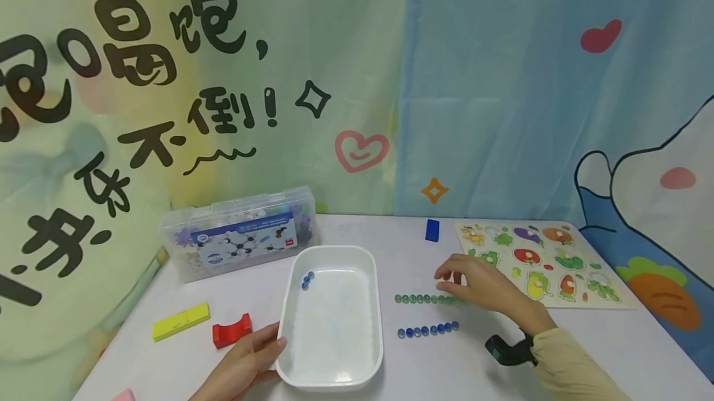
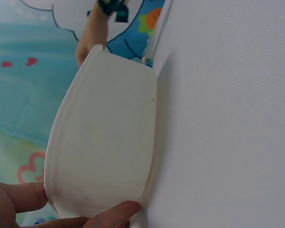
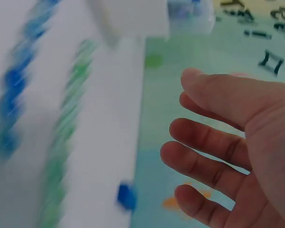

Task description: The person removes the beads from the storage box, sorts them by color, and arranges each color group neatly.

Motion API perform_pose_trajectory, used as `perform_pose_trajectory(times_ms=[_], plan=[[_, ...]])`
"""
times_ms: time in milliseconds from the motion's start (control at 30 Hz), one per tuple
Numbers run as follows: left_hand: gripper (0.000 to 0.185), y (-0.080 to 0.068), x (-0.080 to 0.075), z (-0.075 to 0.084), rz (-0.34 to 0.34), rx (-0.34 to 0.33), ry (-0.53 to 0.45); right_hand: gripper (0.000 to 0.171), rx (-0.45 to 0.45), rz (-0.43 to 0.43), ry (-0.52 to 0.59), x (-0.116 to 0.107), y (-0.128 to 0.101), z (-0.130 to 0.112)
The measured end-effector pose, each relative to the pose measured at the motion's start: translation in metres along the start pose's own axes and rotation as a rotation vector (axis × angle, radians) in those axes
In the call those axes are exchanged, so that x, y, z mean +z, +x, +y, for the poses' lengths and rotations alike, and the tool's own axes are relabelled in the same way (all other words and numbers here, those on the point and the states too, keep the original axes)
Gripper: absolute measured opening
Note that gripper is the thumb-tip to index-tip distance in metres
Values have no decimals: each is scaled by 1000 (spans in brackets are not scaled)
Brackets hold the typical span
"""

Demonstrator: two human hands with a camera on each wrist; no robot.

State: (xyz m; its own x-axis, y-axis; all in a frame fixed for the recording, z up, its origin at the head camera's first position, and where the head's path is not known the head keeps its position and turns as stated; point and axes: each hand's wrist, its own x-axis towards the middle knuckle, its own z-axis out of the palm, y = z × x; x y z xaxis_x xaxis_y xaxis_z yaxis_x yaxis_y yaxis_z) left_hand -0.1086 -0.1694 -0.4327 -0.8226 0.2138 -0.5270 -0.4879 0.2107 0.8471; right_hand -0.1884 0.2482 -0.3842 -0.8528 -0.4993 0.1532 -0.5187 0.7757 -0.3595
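Note:
My left hand (image 1: 245,361) grips the near left side of a white tray (image 1: 334,339), thumb at the rim and fingers underneath, as the left wrist view of the tray's outer wall (image 2: 104,137) also shows. A small cluster of blue marbles (image 1: 307,280) lies in the tray's far left part. To the right, my right hand (image 1: 488,286) hovers over the end of a row of green marbles (image 1: 419,299), hiding part of it. Its fingers are loosely bent and hold nothing in the right wrist view. A row of blue marbles (image 1: 428,330) lies nearer to me.
Behind the tray stands a clear lidded box (image 1: 240,237) of molecule parts. A yellow block (image 1: 181,321) and a red arched block (image 1: 232,330) lie on the left, a blue block (image 1: 432,230) at the back. A vegetable picture board (image 1: 549,258) lies at the right.

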Motion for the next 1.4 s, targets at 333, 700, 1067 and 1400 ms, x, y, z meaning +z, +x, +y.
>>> perform_pose_trajectory(times_ms=[333, 700, 1067, 1400], plan=[[85, 1, -1, -1, 5, -1, -13, 18, -165, -104, 4, 22, 92, -88], [81, 4, 1, -2, -9, 32, -9, 19, -149, -302, -14, 79, 157, -137], [79, 4, -1, -4, -26, 45, -20, 21, -64, -324, -111, 117, 166, -143], [78, 5, -1, -3, -4, 43, -15, 10, -80, -297, -140, 117, 164, -141]])
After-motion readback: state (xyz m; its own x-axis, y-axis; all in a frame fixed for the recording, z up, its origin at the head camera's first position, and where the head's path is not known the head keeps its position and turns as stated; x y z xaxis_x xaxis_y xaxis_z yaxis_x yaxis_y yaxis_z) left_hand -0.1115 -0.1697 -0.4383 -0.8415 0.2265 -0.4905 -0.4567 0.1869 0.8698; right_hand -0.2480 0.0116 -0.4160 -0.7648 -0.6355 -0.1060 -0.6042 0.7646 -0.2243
